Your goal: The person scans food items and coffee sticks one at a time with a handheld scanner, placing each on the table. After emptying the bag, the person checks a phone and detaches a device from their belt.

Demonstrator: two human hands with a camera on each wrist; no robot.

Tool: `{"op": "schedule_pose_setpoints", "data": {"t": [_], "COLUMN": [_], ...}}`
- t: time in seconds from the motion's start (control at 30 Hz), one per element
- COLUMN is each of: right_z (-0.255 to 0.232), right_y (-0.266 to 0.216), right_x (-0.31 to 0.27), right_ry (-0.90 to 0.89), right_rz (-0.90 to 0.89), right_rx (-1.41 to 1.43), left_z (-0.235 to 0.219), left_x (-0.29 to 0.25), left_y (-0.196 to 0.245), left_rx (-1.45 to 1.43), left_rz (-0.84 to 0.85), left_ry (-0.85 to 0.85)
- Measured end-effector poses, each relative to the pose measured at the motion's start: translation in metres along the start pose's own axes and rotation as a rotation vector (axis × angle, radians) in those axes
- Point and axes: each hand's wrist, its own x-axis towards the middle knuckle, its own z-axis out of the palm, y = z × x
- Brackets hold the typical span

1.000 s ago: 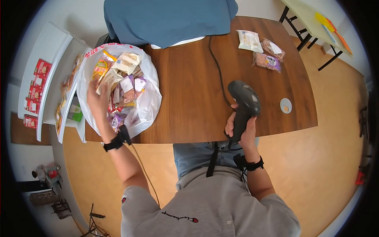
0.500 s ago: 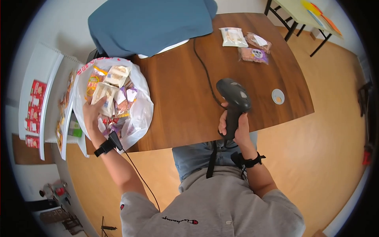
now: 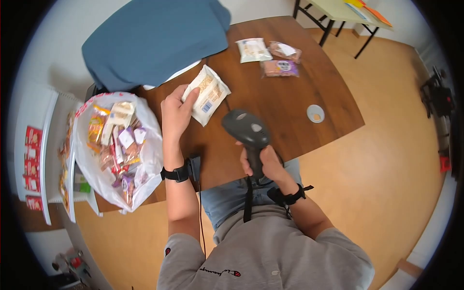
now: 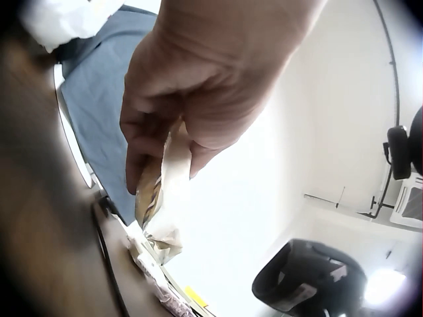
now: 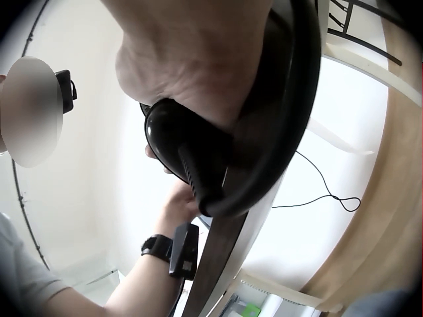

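Observation:
My left hand (image 3: 178, 112) pinches a cream-coloured snack packet (image 3: 209, 94) by its left side, thumb on top, above the table. A barcode label (image 3: 207, 106) faces up on it. In the left wrist view the packet (image 4: 173, 191) appears edge-on between thumb and fingers. My right hand (image 3: 265, 162) grips a black handheld barcode scanner (image 3: 247, 129) by its handle, its head close to the packet's lower right. The scanner's handle base and thick cable (image 5: 291, 145) show in the right wrist view. A white plastic bag (image 3: 150, 164) full of snack packets stands left of my left forearm.
At the table's far side lie a white packet (image 3: 253, 50) and two pinkish packets (image 3: 281, 68). A small round disc (image 3: 315, 113) lies near the right edge. A blue cloth (image 3: 154, 41) covers something at the back. Shelves (image 3: 48, 159) with red boxes stand at left.
My left hand has lifted the cream packet out of the bag and carried it right, over the table towards the scanner. The head view has turned left; my right hand keeps its grip.

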Motion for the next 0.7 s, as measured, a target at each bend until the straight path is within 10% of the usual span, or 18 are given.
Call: {"op": "schedule_pose_setpoints", "data": {"t": [0.7], "right_z": [0.002], "right_y": [-0.007], "right_x": [0.003], "right_ry": [0.095], "right_rz": [0.083], "right_rx": [-0.007], "left_z": [0.024], "left_x": [0.017], "left_y": [0.021], "left_rx": [0.074], "left_rz": [0.008], "left_ry": [-0.027]}}
